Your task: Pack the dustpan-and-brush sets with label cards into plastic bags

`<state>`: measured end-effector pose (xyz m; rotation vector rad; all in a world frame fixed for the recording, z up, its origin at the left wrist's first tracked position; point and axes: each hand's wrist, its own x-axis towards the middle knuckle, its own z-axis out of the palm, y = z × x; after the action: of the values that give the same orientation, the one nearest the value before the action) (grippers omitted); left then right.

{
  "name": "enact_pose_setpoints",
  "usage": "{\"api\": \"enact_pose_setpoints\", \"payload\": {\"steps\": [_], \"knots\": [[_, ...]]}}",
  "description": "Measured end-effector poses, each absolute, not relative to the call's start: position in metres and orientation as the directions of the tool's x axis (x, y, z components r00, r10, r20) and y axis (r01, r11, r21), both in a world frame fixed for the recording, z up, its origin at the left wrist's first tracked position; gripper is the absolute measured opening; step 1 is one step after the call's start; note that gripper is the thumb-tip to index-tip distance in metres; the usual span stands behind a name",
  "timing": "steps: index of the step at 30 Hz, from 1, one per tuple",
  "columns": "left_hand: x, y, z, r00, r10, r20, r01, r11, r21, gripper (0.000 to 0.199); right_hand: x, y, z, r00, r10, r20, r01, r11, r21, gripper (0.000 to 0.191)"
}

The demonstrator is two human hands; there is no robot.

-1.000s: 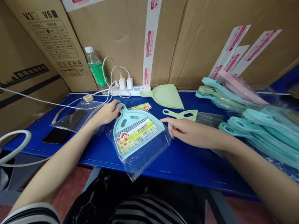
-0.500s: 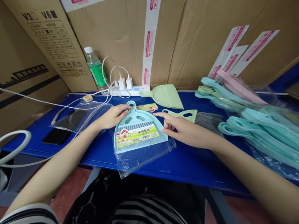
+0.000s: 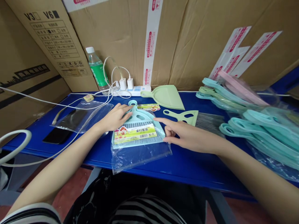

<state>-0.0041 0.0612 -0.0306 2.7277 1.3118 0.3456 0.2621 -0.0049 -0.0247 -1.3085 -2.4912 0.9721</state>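
Note:
A light blue dustpan (image 3: 157,129) with a brush nested in it lies in a clear plastic bag (image 3: 137,158) on the blue table (image 3: 187,165). Across the bristles sits a yellow-green printed card (image 3: 135,133). My left hand (image 3: 118,116) rests by the set's handle, its fingertips touching the handle's lower part. On the right edge of the dustpan is my right hand (image 3: 178,132), with index finger and thumb spread apart and the other fingers curled. Neither hand is wrapped round anything.
Behind are a green dustpan (image 3: 167,96), a second card (image 3: 149,107), a power strip (image 3: 137,90) and a bottle (image 3: 98,70). A green brush (image 3: 191,117) lies right, beside bagged blue sets (image 3: 263,133). A phone (image 3: 56,137) and cables lie left; cardboard boxes (image 3: 126,37) stand behind.
The bagged blue set has turned slightly and its lower edge has shifted a little left and up. My hands have stayed at its handle and right edge.

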Motion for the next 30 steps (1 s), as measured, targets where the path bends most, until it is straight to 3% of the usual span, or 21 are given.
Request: {"api": "enact_pose_setpoints", "payload": {"steps": [7,13,24,30], "knots": [[0.000,0.064,-0.034,0.611,0.771,0.179,0.755,-0.635,0.163,0.055,0.258,-0.015,-0.021,-0.639,0.751,-0.167,0.675,0.444,-0.588,0.066],[-0.007,0.063,-0.031,0.542,0.820,0.186,0.791,-0.572,0.216,0.056,0.253,-0.021,-0.023,-0.603,0.787,-0.134,0.755,0.508,-0.415,0.067],[-0.005,0.060,-0.028,0.574,0.797,0.190,0.727,-0.602,0.330,0.051,0.246,-0.023,-0.021,-0.611,0.784,-0.112,0.754,0.533,-0.385,0.009],[-0.002,0.058,-0.035,0.648,0.744,0.166,0.656,-0.655,0.374,0.054,0.250,-0.024,-0.020,-0.612,0.780,-0.131,0.756,0.529,-0.384,0.015]]}}
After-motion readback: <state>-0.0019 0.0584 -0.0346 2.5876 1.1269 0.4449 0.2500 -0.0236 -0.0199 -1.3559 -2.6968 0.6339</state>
